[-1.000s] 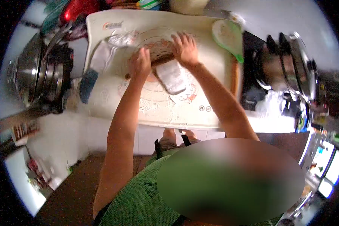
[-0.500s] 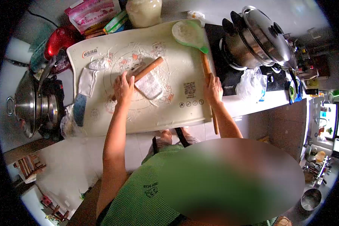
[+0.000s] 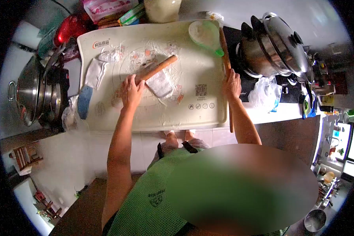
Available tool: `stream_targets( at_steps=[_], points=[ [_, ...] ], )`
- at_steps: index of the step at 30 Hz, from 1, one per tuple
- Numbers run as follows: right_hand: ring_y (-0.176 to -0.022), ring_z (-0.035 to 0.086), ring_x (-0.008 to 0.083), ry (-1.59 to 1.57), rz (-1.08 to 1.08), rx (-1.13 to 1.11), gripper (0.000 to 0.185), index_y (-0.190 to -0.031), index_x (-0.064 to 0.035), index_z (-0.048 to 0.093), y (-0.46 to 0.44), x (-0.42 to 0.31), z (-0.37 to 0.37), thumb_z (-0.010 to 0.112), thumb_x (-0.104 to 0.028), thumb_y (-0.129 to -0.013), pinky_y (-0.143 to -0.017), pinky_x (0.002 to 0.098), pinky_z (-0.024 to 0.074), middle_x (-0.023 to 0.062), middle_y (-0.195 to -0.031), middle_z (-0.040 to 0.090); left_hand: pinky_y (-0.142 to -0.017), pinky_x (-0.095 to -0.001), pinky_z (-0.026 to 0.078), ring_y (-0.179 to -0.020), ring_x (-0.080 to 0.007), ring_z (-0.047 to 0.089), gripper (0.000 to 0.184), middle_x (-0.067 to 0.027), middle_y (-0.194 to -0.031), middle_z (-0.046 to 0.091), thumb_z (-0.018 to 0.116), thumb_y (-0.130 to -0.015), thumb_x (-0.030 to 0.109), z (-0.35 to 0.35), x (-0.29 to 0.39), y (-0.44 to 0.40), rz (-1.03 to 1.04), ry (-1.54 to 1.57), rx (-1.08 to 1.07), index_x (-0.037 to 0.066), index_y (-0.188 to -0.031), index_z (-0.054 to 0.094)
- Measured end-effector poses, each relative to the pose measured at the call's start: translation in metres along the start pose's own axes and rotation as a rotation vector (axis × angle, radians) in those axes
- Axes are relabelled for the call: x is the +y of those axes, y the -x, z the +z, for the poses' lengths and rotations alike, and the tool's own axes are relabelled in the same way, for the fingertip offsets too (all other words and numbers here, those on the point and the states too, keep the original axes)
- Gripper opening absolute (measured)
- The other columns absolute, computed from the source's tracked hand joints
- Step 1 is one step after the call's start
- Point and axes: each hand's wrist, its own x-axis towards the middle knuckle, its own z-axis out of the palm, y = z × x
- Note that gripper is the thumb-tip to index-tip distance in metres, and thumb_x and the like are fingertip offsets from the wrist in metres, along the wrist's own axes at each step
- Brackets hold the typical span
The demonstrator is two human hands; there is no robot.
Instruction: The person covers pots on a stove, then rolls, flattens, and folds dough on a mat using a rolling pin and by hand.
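Note:
My left hand (image 3: 132, 91) is closed round a short wooden rolling pin (image 3: 159, 67), which lies slanted across a floured, flat white dough piece (image 3: 160, 85). At the right edge of the cream kneading mat (image 3: 145, 122), my right hand (image 3: 233, 84) grips a long thin wooden rolling pin (image 3: 225, 51). That pin runs along the mat's edge, its near end past the front. A green-handled scoop (image 3: 204, 34) with white powder rests at the mat's top right. On the left lie a dough scraper with a blue part (image 3: 85, 102) and a white part, and a small floured lump (image 3: 109, 56).
Right of the mat, a steel pot (image 3: 259, 51) with a lid stands on a black cooktop, near a clear plastic bag (image 3: 265, 93). Another lidded pan (image 3: 27, 90) stands at the left. A jar (image 3: 162, 10) and packets (image 3: 110, 8) line the back.
The long rolling pin has moved right in my right hand, away from the scoop's handle and along the mat's edge. My left hand stays on the short pin. The whole view has shifted slightly.

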Motion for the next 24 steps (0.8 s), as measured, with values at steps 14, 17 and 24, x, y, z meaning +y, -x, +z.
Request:
stream_targets(
  at_steps=[14, 17, 24],
  points=[
    [-0.1, 0.051, 0.0342, 0.016, 0.047, -0.023, 0.055, -0.127, -0.0109, 0.042, -0.035, -0.001, 0.026, 0.059, -0.03, -0.078, -0.081, 0.0447, 0.0455, 0.0153, -0.105, 0.051, -0.083, -0.0461, 0.04, -0.097, -0.0348, 0.051, 0.047, -0.0154, -0.106, 0.054, 0.063, -0.079, 0.033, 0.012, -0.004, 0.008, 0.117, -0.078, 0.065, 0.005, -0.115, 0.052],
    [-0.102, 0.05, 0.0344, 0.045, 0.052, -0.005, 0.056, -0.128, -0.0116, 0.04, -0.03, -0.02, 0.006, 0.06, -0.027, -0.077, -0.081, 0.044, 0.046, 0.0149, -0.106, 0.05, -0.084, -0.0458, 0.04, -0.098, -0.0337, 0.051, 0.046, -0.0143, -0.109, 0.054, 0.064, -0.078, 0.031, 0.011, -0.001, 0.013, 0.086, -0.068, 0.061, 0.006, -0.115, 0.052],
    [-0.093, 0.052, 0.0337, -0.163, -0.703, 0.407, 0.022, -0.097, -0.0104, 0.061, -0.048, -0.124, -0.005, 0.057, -0.027, -0.083, -0.081, 0.0455, 0.0419, 0.0148, -0.099, 0.056, -0.085, -0.0441, 0.041, -0.085, -0.0334, 0.057, 0.026, -0.0153, -0.091, 0.062, 0.055, -0.087, 0.026, 0.008, -0.008, -0.016, -0.202, 0.08, -0.049, 0.003, -0.091, 0.064]
  ],
)
